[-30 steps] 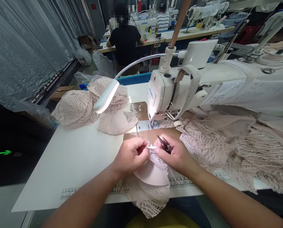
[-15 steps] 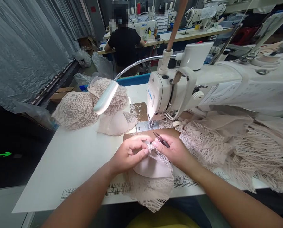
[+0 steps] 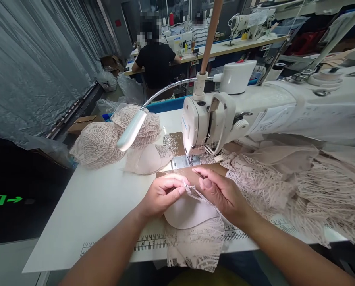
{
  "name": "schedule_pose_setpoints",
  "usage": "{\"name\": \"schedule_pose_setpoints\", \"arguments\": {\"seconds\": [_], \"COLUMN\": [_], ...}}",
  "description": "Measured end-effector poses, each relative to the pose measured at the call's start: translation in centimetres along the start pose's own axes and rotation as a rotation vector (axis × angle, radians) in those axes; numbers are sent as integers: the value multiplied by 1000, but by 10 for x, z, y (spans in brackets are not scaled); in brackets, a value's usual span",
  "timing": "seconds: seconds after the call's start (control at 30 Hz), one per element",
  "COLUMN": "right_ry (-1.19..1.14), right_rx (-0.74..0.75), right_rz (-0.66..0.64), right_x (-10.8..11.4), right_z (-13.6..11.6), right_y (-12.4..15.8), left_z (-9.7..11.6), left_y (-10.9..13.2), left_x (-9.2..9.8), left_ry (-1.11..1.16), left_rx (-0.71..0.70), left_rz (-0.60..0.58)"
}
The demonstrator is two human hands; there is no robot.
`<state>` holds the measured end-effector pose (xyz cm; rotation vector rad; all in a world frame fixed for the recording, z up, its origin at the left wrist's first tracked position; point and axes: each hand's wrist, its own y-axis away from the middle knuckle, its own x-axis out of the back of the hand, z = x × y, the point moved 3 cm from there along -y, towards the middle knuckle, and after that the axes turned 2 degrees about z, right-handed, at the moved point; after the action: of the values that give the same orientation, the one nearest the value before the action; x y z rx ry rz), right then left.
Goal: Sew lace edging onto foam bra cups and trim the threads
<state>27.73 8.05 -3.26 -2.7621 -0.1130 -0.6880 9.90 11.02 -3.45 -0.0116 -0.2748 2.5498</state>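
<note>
Left hand (image 3: 165, 194) pinches top edge of lace-trimmed cup (image 3: 189, 212); its lace overhangs near edge of worktop (image 3: 106, 210) at 6 o'clock. Right hand (image 3: 222, 192), apart from left, closed around mostly hidden thread snips (image 3: 199, 173); cannot tell if it touches lace. From cup: sewing machine (image 3: 197, 125) at 12 o'clock, single cup (image 3: 149, 159) at 11, stacked lace cups (image 3: 94, 145) at 10, lace fabric heap (image 3: 323, 182) toward 2.

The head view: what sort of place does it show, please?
Probably a garment sewing workshop: a sewing machine stands on the near table, lace pieces lie heaped around it, and a person sits by a second machine beyond.
</note>
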Motion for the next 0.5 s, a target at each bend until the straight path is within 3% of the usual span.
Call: {"name": "schedule_pose_setpoints", "arguments": {"seconds": [0.1,0.23,0.5], "right_ry": [108,223,332], "right_rx": [196,331,366], "right_rz": [24,90,95], "right_x": [0,-2,-4], "right_z": [-3,-5,-6], "right_y": [5,7,7], "left_z": [-1,-1,0], "left_y": [0,-1,-1], "left_x": [2,3,4], "left_ry": [-30,-67,-100], "left_rx": [-31,-39,-38], "left_rz": [4,21,54]}}
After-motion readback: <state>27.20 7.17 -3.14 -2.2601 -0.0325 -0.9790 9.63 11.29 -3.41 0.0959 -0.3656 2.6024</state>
